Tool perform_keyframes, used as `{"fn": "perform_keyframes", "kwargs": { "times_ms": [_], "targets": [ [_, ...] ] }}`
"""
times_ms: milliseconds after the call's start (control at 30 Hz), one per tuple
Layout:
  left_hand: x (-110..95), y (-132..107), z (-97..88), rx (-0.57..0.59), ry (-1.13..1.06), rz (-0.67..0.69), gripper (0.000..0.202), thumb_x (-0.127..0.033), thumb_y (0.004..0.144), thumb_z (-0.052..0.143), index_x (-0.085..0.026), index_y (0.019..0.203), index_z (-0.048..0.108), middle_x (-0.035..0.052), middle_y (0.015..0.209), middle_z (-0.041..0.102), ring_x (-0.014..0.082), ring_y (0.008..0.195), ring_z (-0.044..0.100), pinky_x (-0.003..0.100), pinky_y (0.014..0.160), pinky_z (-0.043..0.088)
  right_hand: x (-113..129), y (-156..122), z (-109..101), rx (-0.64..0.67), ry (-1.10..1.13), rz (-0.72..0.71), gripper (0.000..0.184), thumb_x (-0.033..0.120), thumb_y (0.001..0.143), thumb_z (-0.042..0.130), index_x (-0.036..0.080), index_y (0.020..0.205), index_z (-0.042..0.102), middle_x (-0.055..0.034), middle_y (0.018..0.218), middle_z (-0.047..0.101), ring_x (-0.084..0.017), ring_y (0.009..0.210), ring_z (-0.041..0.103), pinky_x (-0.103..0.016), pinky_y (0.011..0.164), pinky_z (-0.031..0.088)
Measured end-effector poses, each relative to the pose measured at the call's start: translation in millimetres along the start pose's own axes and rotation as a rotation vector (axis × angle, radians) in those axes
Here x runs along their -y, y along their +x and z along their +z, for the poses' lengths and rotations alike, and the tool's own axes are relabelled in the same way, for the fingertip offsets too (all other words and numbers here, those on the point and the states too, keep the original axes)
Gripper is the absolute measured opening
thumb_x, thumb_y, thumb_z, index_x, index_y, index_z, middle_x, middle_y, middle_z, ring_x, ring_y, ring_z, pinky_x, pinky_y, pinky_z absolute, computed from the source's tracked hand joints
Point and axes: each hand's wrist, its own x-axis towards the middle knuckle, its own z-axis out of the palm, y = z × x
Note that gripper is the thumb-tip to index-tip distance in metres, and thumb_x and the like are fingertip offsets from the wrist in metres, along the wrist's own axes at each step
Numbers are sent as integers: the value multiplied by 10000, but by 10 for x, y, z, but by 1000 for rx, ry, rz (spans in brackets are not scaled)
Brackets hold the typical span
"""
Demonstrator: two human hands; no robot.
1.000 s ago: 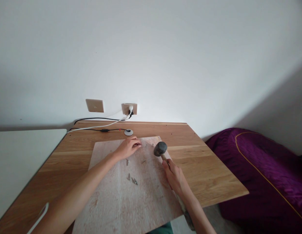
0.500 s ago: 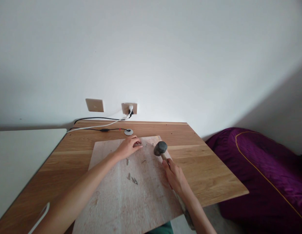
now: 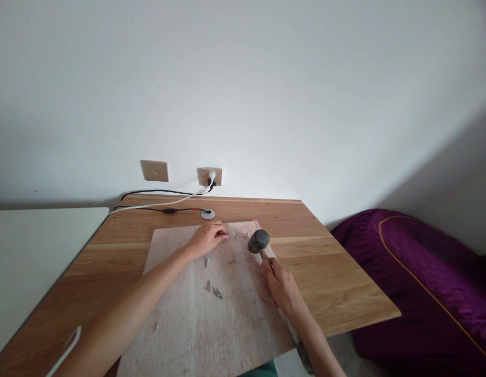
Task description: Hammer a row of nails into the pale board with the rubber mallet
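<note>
A pale wooden board [image 3: 195,324] lies on a wooden table [image 3: 337,283]. My left hand [image 3: 206,239] rests near the board's far edge, fingers pinched together on something too small to make out. My right hand [image 3: 282,288] grips the handle of a hammer [image 3: 259,241], whose dark head hovers just right of my left hand. Several loose nails [image 3: 213,289] lie on the board between my arms.
A wall socket [image 3: 209,176] holds a white plug, and a white cable and a black cable [image 3: 156,191] run across the table's back. A small round disc [image 3: 207,214] lies behind the board. A purple cushion [image 3: 419,283] sits to the right, a white surface [image 3: 34,246] to the left.
Almost nothing has moved; the view has shifted slightly, and both hands and the hammer keep their places.
</note>
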Motion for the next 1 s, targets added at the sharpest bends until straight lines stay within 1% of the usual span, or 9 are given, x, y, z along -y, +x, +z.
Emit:
{"fn": "perform_keyframes", "kwargs": {
  "times_ms": [167,267,467,633,767,1000],
  "targets": [
    [-12,0,-1,18,13,-13,102,-203,928,733,-193,828,744,17,829,677,171,770,626,270,714,420,-9,-12,3,-28,8,-26,348,503,1014,310,280,797,465,10,570,571,-206,535,578,-306,595,360],
    [-12,2,-4,29,13,-20,96,-202,930,731,-194,837,750,18,830,679,170,756,624,269,712,419,-10,-11,2,-20,14,-34,352,506,1017,308,278,808,476,13,566,566,-205,533,578,-306,599,360],
    [-4,8,-14,44,24,-5,106,-214,951,697,-201,865,758,31,865,702,185,806,650,277,741,440,-16,-10,2,-9,12,-26,353,504,1017,306,277,801,468,18,538,555,-200,499,569,-306,582,365],
    [22,9,-4,45,15,14,107,-202,956,680,-200,880,756,40,896,716,192,837,666,286,762,453,-18,-22,-1,-14,20,-29,360,511,1028,317,276,806,476,15,545,565,-202,510,578,-300,559,345],
    [30,12,4,41,5,25,137,-207,969,652,-205,885,761,46,897,720,197,850,671,292,773,466,-20,-19,-1,-33,-1,-42,363,499,1032,317,275,800,482,4,575,581,-212,569,606,-299,580,341],
    [25,10,3,43,-1,34,127,-174,954,658,-201,882,759,47,895,718,204,868,676,296,800,472,-31,-14,7,-33,5,-35,356,497,1033,324,274,796,471,3,585,593,-199,551,584,-296,579,326]
  ]
}}
